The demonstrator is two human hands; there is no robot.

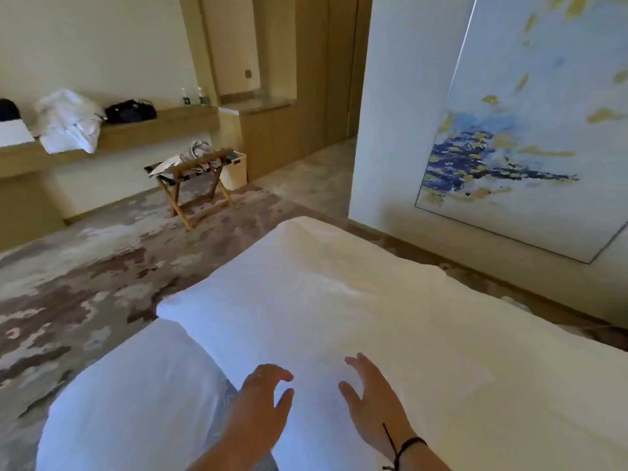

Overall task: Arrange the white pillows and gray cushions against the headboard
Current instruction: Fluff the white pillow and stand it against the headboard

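A large white pillow (pixel 326 300) stretches from the bottom centre up towards the wall. A second white pillow (pixel 136 396) lies at the lower left, partly under the first one's corner. A strip of gray fabric (pixel 222 399) shows between them. My left hand (pixel 261 399) hovers over the near end of the large pillow, fingers spread and curled, holding nothing. My right hand (pixel 370 399), with a black cord on the wrist, is beside it, fingers apart, also empty. No headboard is in sight.
A patterned carpet (pixel 85 266) lies to the left. A wooden folding luggage rack (pixel 193 185) with clothes stands on it beside a white bin (pixel 236 171). A long wooden shelf (pixel 136 130) carries white linen and black bags. A painted wall panel (pixel 530 130) is at right.
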